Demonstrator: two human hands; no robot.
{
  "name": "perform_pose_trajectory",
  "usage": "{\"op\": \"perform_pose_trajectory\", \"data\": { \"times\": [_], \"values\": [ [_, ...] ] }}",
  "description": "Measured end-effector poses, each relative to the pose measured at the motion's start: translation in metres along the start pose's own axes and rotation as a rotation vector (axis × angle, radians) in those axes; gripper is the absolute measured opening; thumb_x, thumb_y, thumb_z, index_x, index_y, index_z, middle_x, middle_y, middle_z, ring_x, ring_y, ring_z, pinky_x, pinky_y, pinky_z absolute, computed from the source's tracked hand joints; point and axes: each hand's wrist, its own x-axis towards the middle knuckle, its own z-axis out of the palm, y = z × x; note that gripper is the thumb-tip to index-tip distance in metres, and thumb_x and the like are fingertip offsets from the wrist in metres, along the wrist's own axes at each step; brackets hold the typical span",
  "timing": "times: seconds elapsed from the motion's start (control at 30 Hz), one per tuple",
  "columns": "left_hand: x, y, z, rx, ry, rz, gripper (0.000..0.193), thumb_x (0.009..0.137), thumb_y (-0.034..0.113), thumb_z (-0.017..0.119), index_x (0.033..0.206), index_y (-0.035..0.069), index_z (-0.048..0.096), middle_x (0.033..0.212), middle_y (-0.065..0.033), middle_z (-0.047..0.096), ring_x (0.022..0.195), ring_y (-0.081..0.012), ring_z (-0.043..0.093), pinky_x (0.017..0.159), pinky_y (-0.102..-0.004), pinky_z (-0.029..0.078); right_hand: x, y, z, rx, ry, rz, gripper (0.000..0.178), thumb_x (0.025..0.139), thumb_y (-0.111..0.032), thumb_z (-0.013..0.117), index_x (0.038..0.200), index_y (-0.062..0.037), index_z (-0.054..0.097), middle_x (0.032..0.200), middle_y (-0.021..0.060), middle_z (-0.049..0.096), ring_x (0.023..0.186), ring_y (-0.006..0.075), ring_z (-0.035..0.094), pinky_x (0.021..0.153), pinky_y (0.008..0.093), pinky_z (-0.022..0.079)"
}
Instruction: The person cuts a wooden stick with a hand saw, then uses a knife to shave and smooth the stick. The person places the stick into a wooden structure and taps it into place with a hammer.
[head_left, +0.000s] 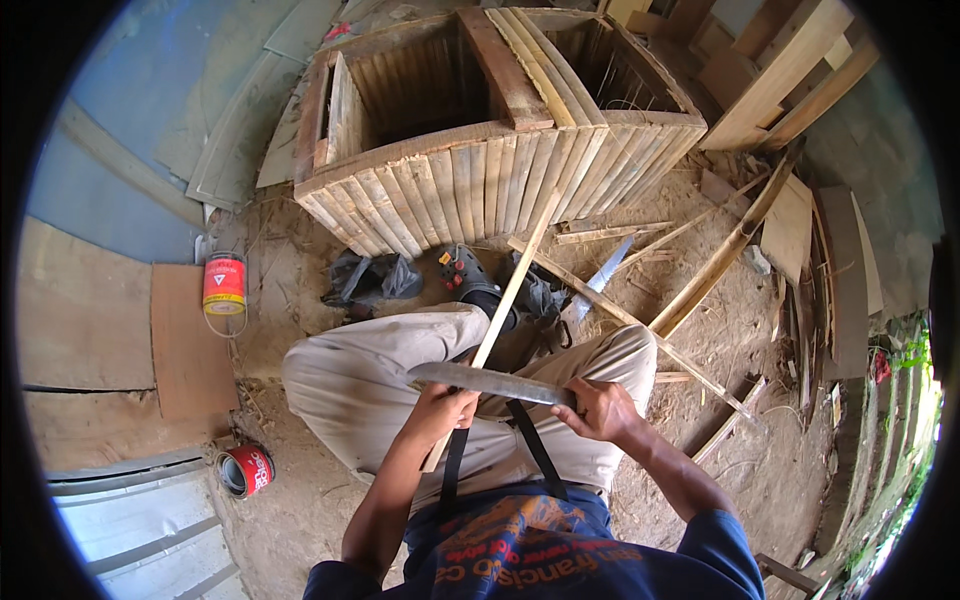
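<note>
Wood strip (513, 287) looks light, springy, best held low where the left hand (445, 410) clamps it; right hand (603, 410) grips the stiff machete (490, 381) by its handle.

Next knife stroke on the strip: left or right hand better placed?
Right, most likely. The right hand grips one end of the long knife, whose blade crosses the pale wooden strip in this view. The left hand is occupied gripping the strip toward its near end.

left hand (447, 412): curled | right hand (600, 410): fisted | forearms (388, 500): converging forward
</note>
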Motion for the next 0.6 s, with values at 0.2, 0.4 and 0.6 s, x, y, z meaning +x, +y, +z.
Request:
{"op": "perform_pose_trajectory", "data": {
  "times": [0.2,0.4,0.6],
  "values": [
    [-0.027,0.005,0.017,0.019,-0.009,-0.034,0.009,0.101,0.015,0.054,0.103,0.006,0.054,0.060,0.0063,0.035,0.048,-0.0024,0.033,0.042,-0.0221,0.030,0.024,0.038,-0.032,-0.072,0.305,0.370,0.045,0.104,-0.039,0.046,0.086,-0.0015,0.063,0.051,0.0031,0.057,0.034,0.0114,0.045,0.027,0.0243,0.033],
    [-0.019,0.021,0.017,-0.079,-0.055,-0.009,0.011,0.102,0.014,0.052,0.104,0.004,0.054,0.059,0.0058,0.031,0.045,-0.0032,0.027,0.042,-0.0227,0.026,0.017,0.040,-0.027,0.058,0.128,-0.179,0.045,0.103,-0.040,0.049,0.092,0.0012,0.062,0.046,0.0019,0.051,0.037,0.0141,0.051,0.027,0.0271,0.033],
    [-0.025,0.018,0.015,-0.100,-0.061,-0.082,0.020,0.102,0.014,0.053,0.119,0.004,0.054,0.060,0.0065,0.032,0.046,-0.0032,0.028,0.042,-0.0225,0.026,0.017,0.033,-0.035,-0.050,0.010,0.149,0.049,0.099,-0.049,0.052,0.092,-0.0018,0.064,0.058,0.0109,0.062,0.047,0.0267,0.063,0.042,0.0394,0.050]
  ]
}}
